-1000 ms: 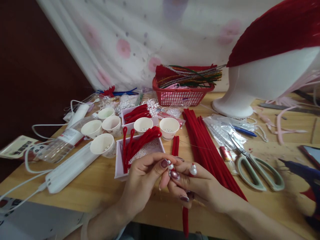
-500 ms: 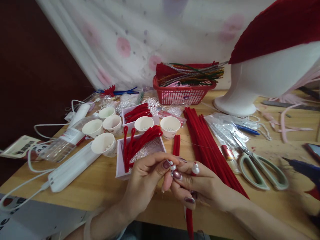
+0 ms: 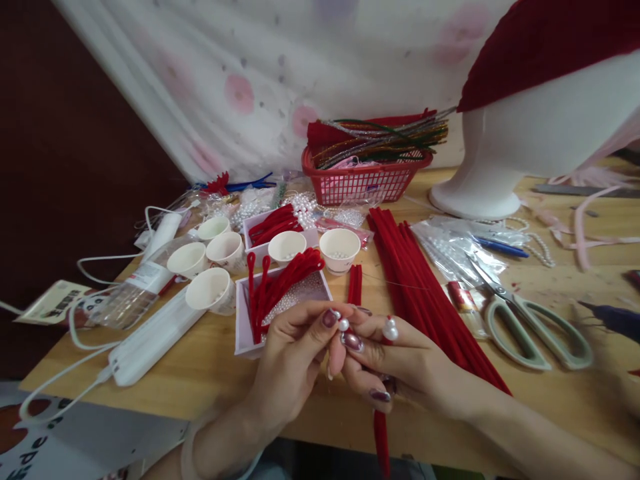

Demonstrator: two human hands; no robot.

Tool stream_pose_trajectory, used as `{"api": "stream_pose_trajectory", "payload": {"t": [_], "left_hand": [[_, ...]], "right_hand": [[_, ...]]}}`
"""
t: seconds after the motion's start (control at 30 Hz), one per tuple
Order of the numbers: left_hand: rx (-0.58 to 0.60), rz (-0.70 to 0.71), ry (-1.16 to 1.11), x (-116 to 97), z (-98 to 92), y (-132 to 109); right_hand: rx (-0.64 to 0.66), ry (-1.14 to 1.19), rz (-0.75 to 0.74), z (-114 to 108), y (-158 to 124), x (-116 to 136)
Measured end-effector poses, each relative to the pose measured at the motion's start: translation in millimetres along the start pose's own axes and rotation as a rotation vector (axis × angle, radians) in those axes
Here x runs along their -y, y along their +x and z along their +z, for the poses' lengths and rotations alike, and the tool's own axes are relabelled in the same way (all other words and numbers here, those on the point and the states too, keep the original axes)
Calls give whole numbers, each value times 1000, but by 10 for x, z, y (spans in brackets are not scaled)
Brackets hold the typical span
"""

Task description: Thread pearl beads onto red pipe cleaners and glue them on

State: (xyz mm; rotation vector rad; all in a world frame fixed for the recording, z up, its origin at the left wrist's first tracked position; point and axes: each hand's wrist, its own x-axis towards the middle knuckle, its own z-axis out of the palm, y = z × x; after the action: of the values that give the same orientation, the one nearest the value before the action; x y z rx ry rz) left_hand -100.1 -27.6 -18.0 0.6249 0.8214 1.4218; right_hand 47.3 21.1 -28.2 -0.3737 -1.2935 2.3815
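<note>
My left hand point(image 3: 295, 343) pinches small white pearl beads point(image 3: 343, 325) between thumb and fingertips. Pressed against it, my right hand point(image 3: 405, 353) has its fingers closed around a red chenille stem point(image 3: 381, 440), whose long end hangs below the hand past the table edge. Another white pearl point(image 3: 391, 328) with a red tip pokes up between the right fingers. How the beads join the stem is hidden by the fingers. Just behind the left hand stands a white box point(image 3: 241, 333) holding looped red stems point(image 3: 280, 293) and tiny pearls.
Several paper cups point(image 3: 339, 248), some with beads, stand behind the box. A bundle of red stems point(image 3: 425, 287), scissors point(image 3: 520, 327) and a blue glue gun point(image 3: 613, 320) lie to the right. Farther back are a red basket point(image 3: 367, 183) and a white mannequin head point(image 3: 500, 153). A power strip point(image 3: 155, 340) lies left.
The view has shifted slightly, so the table's things sit a little differently in frame. Both hands keep nearly the same pinch, with the pearls slightly more exposed between the fingertips.
</note>
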Motion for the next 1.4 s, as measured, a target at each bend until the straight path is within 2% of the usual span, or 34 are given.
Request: {"api": "stream_pose_trajectory", "payload": {"t": [0.23,0.43,0.67,0.8,1.03,1.23,1.4], "left_hand": [[-17,-6,53,0,-20,-6],[24,48,75,11,-12,-6],[3,12,-43,9,23,23],[-74,81,-31,-36,24,29],[-135,128,-22,-44,9,24],[-76,96,7,-54,-1,6],[-45,50,208,-28,-71,-8]], "right_hand": [[-34,-4,3,15,-8,-1],[6,25,5,1,-9,8],[3,11,11,12,5,48],[15,79,45,49,14,79],[16,41,-38,60,40,14],[-1,34,-40,56,40,3],[-23,80,-6,23,53,-8]]}}
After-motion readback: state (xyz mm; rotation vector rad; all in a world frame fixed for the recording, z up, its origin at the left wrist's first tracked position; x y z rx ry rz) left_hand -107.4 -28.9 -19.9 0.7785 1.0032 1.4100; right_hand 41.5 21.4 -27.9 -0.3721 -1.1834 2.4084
